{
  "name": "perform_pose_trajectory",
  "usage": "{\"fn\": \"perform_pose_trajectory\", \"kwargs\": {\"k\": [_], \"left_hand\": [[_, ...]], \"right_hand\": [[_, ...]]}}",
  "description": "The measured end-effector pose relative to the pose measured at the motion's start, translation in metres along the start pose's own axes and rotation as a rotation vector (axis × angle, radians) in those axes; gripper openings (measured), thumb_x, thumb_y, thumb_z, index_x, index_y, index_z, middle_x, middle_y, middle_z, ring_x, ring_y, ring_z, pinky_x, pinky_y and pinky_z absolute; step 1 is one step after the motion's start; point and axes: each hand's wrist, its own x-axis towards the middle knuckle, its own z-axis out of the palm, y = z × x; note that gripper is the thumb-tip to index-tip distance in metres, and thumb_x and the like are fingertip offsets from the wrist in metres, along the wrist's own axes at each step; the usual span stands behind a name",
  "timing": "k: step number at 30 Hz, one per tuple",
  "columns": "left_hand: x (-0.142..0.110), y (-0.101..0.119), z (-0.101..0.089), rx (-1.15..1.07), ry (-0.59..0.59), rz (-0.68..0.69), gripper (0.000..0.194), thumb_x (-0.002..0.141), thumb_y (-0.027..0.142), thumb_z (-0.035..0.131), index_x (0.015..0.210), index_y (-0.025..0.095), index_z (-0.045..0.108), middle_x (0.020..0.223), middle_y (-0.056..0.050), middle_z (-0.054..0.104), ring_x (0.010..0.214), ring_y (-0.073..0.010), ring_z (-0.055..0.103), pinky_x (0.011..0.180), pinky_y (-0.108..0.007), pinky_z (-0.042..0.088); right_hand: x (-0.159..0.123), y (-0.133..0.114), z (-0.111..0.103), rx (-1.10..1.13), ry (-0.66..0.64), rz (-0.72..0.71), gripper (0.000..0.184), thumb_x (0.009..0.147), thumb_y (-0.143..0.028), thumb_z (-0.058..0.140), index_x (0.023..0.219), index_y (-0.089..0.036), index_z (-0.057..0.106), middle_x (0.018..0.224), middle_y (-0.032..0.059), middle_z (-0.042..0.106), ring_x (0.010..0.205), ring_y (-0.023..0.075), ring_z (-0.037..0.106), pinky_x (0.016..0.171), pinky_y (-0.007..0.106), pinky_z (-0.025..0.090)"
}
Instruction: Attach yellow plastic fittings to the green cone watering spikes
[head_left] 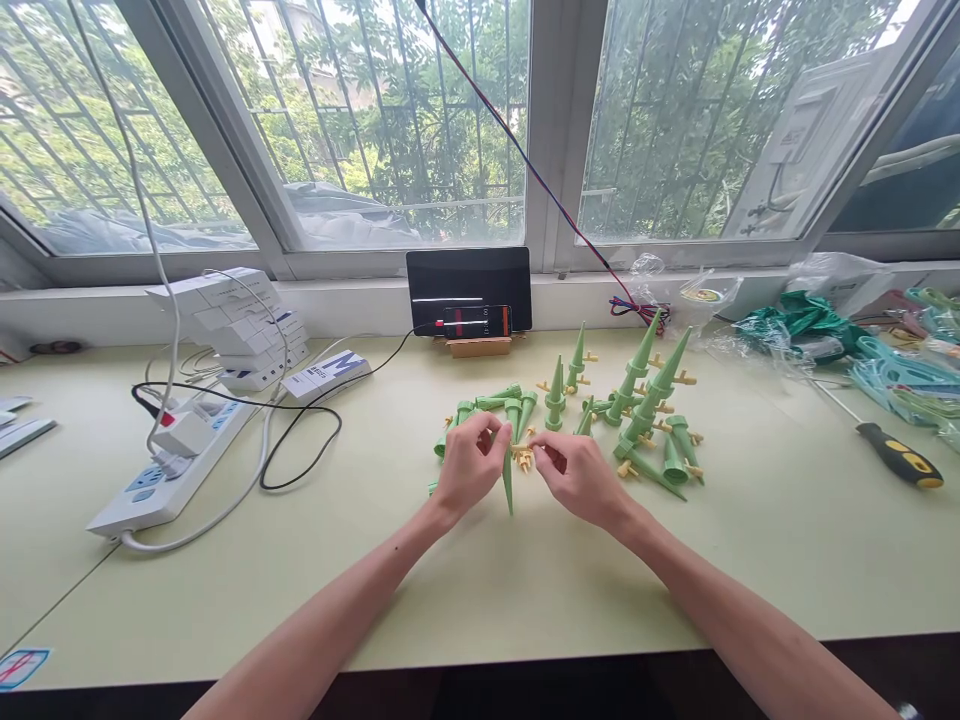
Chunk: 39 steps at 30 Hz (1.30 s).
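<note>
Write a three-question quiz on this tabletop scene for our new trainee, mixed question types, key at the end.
1. Which hand holds the green, tapered plastic spike?

2. True or false: the screwdriver with a black-and-yellow handle lies farther right than the long white plastic power strip.

3. What is directly in front of the black, flat rectangular screen?
A. A red ceramic mug
B. A dark rectangular phone
C. A clear glass bottle

Key
1. The left hand
2. True
3. B
</note>
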Motion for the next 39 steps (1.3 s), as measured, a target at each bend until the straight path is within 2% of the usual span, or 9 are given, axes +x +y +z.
{"fn": "perform_pose_trajectory", "kwargs": {"k": [24, 33, 39], "left_hand": [[-0.0011, -0.0018, 0.0017, 0.052, 0.014, 0.077, 0.027, 0.089, 0.032, 0.056, 0.067, 0.018, 0.049, 0.062, 0.003, 0.048, 0.049, -0.0082, 0.038, 0.050, -0.024, 0.033], [-0.0022, -0.0011, 0.0019, -0.004, -0.010, 0.034, 0.028, 0.089, 0.034, 0.056, 0.067, 0.019, 0.049, 0.060, 0.004, 0.047, 0.050, -0.0082, 0.037, 0.050, -0.024, 0.033], [-0.0019, -0.0004, 0.0020, 0.002, -0.004, 0.043, 0.027, 0.089, 0.034, 0.056, 0.067, 0.019, 0.050, 0.061, 0.004, 0.047, 0.050, -0.0089, 0.037, 0.050, -0.024, 0.033]], "right_hand": [[0.0002, 0.0015, 0.0009, -0.001, 0.005, -0.035, 0.024, 0.094, -0.022, 0.046, 0.074, -0.017, 0.059, 0.057, -0.0027, 0.048, 0.051, 0.0105, 0.038, 0.053, 0.024, 0.032], [-0.0001, 0.0041, 0.0024, 0.054, -0.011, -0.032, 0.015, 0.094, -0.026, 0.052, 0.087, -0.018, 0.063, 0.063, -0.0015, 0.055, 0.055, 0.0121, 0.044, 0.056, 0.025, 0.037], [0.0008, 0.0051, 0.0024, 0.087, -0.015, -0.030, 0.013, 0.094, -0.026, 0.053, 0.088, -0.019, 0.063, 0.065, -0.0006, 0.059, 0.056, 0.0128, 0.048, 0.057, 0.026, 0.040]]}}
